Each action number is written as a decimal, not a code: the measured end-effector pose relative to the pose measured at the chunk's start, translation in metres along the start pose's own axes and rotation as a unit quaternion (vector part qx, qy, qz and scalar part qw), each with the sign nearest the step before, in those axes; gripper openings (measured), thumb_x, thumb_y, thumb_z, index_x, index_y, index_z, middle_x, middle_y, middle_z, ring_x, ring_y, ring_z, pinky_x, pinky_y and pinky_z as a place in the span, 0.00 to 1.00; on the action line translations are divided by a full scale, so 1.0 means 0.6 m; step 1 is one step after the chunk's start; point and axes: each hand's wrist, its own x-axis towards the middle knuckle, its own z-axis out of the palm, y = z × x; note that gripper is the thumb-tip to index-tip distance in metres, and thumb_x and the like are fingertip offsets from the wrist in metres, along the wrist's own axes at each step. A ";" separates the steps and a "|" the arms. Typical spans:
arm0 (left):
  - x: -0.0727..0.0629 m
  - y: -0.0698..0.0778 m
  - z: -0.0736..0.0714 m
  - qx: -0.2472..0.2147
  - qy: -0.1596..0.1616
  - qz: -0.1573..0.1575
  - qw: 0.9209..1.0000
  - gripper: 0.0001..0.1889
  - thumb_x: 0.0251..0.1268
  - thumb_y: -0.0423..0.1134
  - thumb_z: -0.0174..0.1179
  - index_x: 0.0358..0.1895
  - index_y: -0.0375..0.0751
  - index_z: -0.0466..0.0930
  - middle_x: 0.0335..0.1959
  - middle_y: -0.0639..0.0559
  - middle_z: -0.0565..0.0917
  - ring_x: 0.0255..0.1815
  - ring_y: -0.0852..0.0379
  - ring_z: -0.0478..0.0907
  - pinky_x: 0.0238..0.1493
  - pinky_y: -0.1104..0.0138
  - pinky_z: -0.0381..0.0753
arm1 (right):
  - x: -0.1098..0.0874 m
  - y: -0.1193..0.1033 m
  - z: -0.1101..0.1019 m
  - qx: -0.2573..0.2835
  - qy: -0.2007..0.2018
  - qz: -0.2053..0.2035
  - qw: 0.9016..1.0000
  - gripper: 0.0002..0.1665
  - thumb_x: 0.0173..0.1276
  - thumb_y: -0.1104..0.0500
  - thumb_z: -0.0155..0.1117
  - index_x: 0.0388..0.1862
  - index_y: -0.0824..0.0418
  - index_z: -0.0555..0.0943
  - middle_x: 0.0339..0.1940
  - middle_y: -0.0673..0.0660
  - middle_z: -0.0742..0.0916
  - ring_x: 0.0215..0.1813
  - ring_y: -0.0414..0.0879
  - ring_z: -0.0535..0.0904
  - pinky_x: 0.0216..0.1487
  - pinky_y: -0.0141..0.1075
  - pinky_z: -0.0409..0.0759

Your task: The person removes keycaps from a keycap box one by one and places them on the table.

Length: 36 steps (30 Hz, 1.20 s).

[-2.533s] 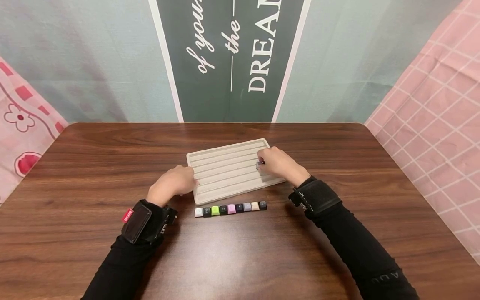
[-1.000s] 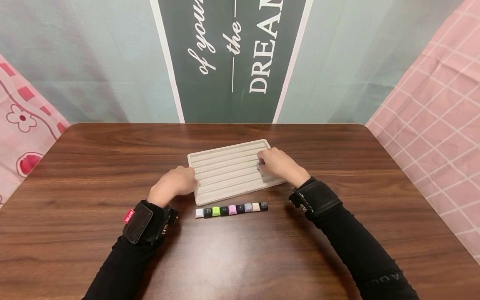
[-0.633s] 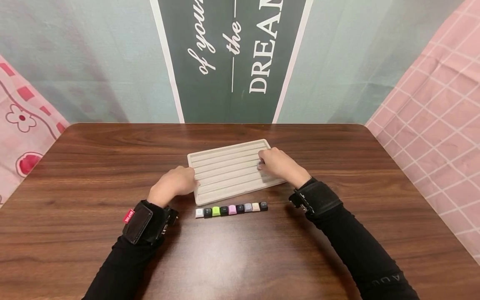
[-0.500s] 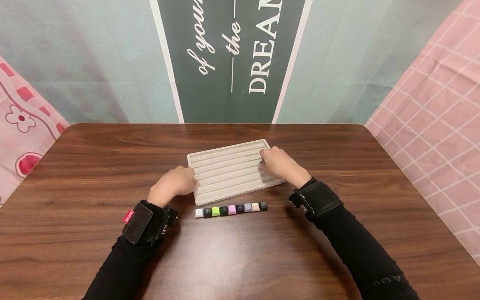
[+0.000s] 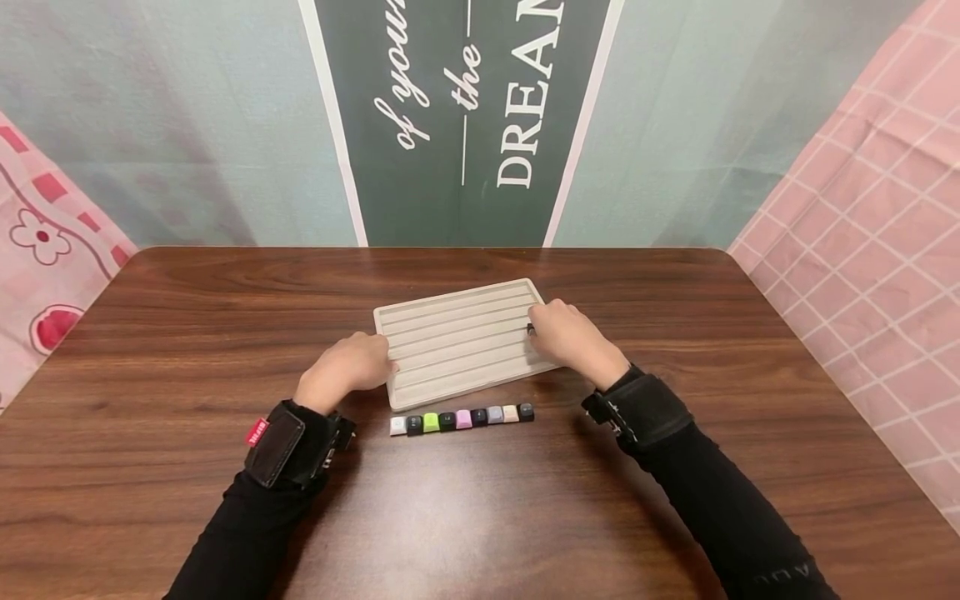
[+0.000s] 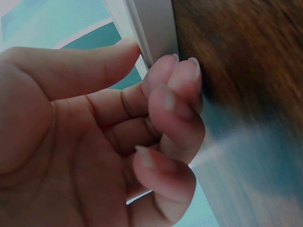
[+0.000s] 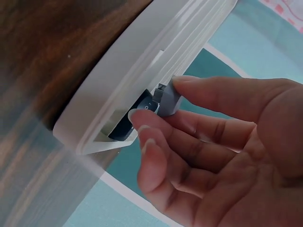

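In the head view my left hand (image 5: 348, 371) is at the left end of a cream ridged tray (image 5: 457, 337). The left wrist view shows its thumb and curled fingertips pinching the tray's rim (image 6: 156, 28). My right hand (image 5: 573, 337) is over the tray's right end. Seen from the right wrist, its thumb and fingers pinch a grey keycap (image 7: 170, 100), tilted on its side. Against the fingertips, black keycaps (image 7: 127, 124) sit in a tray groove; how many is partly hidden. In front of the tray lies a row of several coloured keycaps (image 5: 462, 418).
The brown wooden table (image 5: 480, 517) extends around the tray, its far edge meeting a teal and green printed cloth (image 5: 465, 125). Pink patterned cloths hang at left and right. Both wrists wear black straps (image 5: 648, 408).
My right hand has shifted slightly right and toward me, toward the tray's right end. The grey piece seen earlier at its fingertips in the head view gives way to a dark one. My left hand stays put.
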 end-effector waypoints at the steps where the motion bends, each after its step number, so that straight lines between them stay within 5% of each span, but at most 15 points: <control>1: 0.000 -0.001 0.000 0.000 0.000 0.000 1.000 0.14 0.68 0.38 0.48 0.45 0.30 0.75 0.36 0.39 0.76 0.31 0.49 0.69 0.34 0.59 0.68 | -0.002 0.000 0.001 0.001 -0.001 0.001 1.000 0.09 0.62 0.64 0.57 0.38 0.70 0.76 0.27 0.61 0.79 0.24 0.48 0.72 0.24 0.37 0.69; 36: 0.000 -0.001 0.000 0.002 -0.002 0.003 1.000 0.14 0.68 0.38 0.48 0.45 0.30 0.75 0.35 0.41 0.75 0.30 0.49 0.69 0.34 0.59 0.67 | -0.074 -0.015 0.013 0.029 -0.012 0.002 1.000 0.01 0.56 0.68 0.55 0.27 0.67 0.74 0.17 0.57 0.74 0.20 0.47 0.69 0.21 0.37 0.67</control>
